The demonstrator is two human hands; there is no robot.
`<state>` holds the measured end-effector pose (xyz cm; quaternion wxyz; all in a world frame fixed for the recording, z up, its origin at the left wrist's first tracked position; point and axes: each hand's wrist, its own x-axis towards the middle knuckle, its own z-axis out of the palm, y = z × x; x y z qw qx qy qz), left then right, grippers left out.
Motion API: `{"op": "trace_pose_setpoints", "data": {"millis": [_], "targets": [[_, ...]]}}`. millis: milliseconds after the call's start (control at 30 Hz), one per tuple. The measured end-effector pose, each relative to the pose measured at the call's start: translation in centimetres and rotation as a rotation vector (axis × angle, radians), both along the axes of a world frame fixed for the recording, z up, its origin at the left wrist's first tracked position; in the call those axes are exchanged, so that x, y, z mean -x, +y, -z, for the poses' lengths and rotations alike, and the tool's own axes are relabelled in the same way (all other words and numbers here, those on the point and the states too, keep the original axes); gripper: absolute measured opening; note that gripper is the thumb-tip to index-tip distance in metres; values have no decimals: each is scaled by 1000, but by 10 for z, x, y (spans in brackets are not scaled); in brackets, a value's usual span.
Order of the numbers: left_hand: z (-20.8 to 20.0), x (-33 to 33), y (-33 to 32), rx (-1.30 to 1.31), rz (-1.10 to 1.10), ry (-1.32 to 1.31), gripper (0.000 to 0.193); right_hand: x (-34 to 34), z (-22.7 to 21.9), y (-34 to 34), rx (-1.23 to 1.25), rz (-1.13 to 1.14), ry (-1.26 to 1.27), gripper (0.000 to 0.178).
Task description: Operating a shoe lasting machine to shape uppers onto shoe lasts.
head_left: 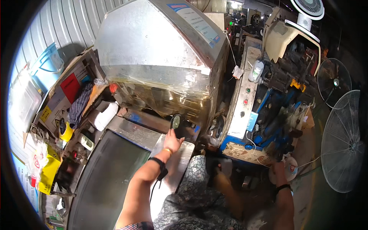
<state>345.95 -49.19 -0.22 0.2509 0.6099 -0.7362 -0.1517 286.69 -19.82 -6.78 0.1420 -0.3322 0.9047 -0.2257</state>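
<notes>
My left hand (173, 142) reaches forward over the metal ledge below the big hooded machine (153, 42). Its fingers are stretched out and the thumb stands apart. Just beyond the fingertips is a small oval piece (176, 122), greenish with a dark rim. The fingertips meet or nearly meet its lower edge; I cannot tell which. Down at the right, my right hand (279, 170) is beside a round whitish disc-like thing (292, 168). Shadow hides its fingers, so what it holds, if anything, does not show.
A dark belt-like surface (109, 180) runs along my left. Left of it, a cluttered shelf bears a yellow box (50, 168) and a white jug (105, 115). At right stands a machine with a button panel (241, 103); large caged fans (341, 142) stand beyond.
</notes>
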Motion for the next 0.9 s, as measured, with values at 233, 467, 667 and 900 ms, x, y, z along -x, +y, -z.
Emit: {"op": "trace_pose_setpoints", "data": {"millis": [233, 467, 667, 900], "targets": [[41, 16, -96, -386, -110, -430, 46, -20, -9, -8, -20, 111, 113, 39], [40, 23, -156, -255, -293, -306, 32, -37, -35, -2, -30, 153, 56, 32], [39, 28, -129, -243, -173, -214, 67, 7, 20, 16, 179, 97, 200, 23], [25, -60, 50, 66, 166, -107, 58, -53, -39, -14, 84, 201, -59, 26]]}}
